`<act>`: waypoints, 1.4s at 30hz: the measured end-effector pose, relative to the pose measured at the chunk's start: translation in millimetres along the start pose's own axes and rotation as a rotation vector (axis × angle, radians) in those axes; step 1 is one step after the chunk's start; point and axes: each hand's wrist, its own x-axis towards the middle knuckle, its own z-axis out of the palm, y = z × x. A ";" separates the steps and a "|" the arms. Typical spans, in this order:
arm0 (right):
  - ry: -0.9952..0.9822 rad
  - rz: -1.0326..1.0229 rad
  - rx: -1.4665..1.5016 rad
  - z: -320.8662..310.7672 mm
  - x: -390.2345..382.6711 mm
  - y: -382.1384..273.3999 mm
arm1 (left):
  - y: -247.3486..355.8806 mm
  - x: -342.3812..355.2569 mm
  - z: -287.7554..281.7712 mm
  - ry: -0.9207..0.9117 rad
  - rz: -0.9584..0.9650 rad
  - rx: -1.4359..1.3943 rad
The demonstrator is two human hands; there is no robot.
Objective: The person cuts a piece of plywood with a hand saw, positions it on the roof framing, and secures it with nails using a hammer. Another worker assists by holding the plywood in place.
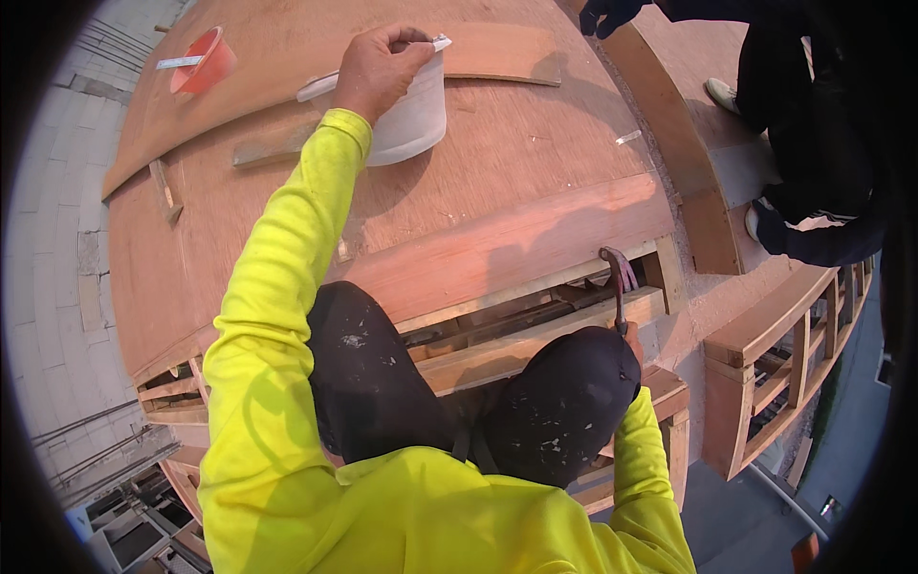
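My left hand (378,72) reaches far forward with its fingers curled over the rim of a whitish translucent plastic tub (413,120). Part of the tub is hidden behind the hand and sleeve. Beside my right knee, my right hand (634,342) is closed around the handle of a claw hammer (622,273). The hammer's head points up, over the gap in the wooden frame. My knee covers most of that hand.
A reddish plywood surface (535,143) spreads ahead, with a curved board (507,57) and wood offcuts (273,148) on it. An orange bucket (212,69) stands far left. Another person (803,124) is at right, near a curved panel (660,105). An open slot (535,311) lies before my knees.
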 end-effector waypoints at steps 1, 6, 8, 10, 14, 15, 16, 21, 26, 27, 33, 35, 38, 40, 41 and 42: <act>0.014 0.003 -0.008 -0.1 0.6 2.9 | -1.8 9.8 -2.3 0.104 0.077 0.111; 0.016 0.029 -0.024 2.6 5.4 7.7 | -49.6 30.3 -9.1 0.513 0.609 0.894; 0.021 0.049 -0.028 6.8 5.2 7.7 | -47.5 25.0 -16.0 0.443 0.612 1.112; 0.039 0.063 -0.063 6.1 3.5 11.4 | -37.8 8.0 -24.2 0.258 0.539 1.147; 0.069 0.106 -0.084 8.5 2.7 12.1 | -23.7 -55.6 -44.4 -0.163 0.450 1.224; 0.066 0.153 -0.094 6.9 0.4 4.8 | -35.4 -68.6 -48.6 -0.165 0.469 1.151; 0.072 0.196 -0.100 5.3 2.0 -0.9 | -43.8 -74.4 -51.5 -0.160 0.497 1.078; 0.099 0.092 -0.083 6.1 0.7 7.0 | -106.3 -75.7 -65.1 0.431 -0.004 0.400; 0.100 0.068 -0.088 12.9 2.0 5.3 | -222.1 -74.5 -24.1 0.652 -0.860 -0.180; 0.100 0.064 -0.090 13.2 1.6 4.8 | -240.9 -85.5 -20.0 0.610 -0.868 -0.373; 0.119 0.062 -0.095 11.2 -0.4 5.0 | -238.8 -96.4 -69.0 0.663 -0.702 -0.962; 0.120 0.073 -0.088 12.4 -0.2 8.2 | -236.0 -81.5 -114.8 0.872 -0.594 -0.880; 0.129 0.080 -0.094 12.0 -2.2 9.6 | -200.6 -73.4 -187.7 1.173 -0.567 -0.619; 0.128 0.074 -0.089 15.9 -1.9 8.0 | -197.5 -67.7 -244.6 1.278 -0.441 -0.272; 0.122 0.072 -0.083 20.3 0.2 6.9 | -210.9 -65.2 -279.1 1.283 -0.345 0.020; 0.132 0.081 -0.089 20.5 2.0 8.2 | -201.4 -58.4 -272.9 1.237 -0.341 0.198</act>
